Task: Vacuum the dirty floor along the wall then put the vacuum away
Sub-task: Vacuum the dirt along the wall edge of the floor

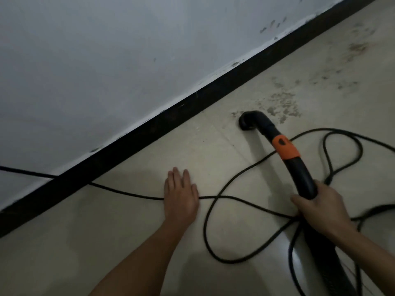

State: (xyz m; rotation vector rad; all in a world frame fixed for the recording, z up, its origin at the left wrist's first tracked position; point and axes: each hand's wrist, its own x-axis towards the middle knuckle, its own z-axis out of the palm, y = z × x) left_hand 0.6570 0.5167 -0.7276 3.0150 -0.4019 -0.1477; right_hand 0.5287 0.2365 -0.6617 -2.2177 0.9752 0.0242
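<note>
place: indoor room, likely a home | cues: pale hard floor [149, 242], white painted wall [85, 60], black skirting [149, 129], dirt patches [282, 103] near skirting, loose cord [128, 193]

Cord [235, 197] is the main snag: loose loops sprawl over the floor [149, 231] from centre to right, passing under the flat left hand [180, 195] and crossing beneath the wand [303, 177]. Wall [106, 60] and black baseboard [162, 124] close off the far left. Open lane between baseboard and nozzle [248, 121]. Far right, over the dirt [282, 103], is open. Near-left floor is free.
</note>
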